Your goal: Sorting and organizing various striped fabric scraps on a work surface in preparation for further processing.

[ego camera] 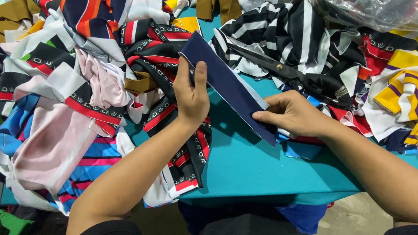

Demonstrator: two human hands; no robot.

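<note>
Navy blue fabric strip (224, 82), long and flat with a white underside, lies slanted over the teal desk (248, 167), left hand (192, 97) fingers closed on its upper end, right hand (292, 114) fingers pinching its lower end.

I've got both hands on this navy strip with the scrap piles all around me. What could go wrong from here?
1. The scissors lie just behind the right hand; a careless reach could meet the blades.
2. The navy strip is held only at its ends, by the left hand and the right, so it may sag or twist.
3. Scrap fabric crowds the teal table and could drag along or slide off the edge.
</note>
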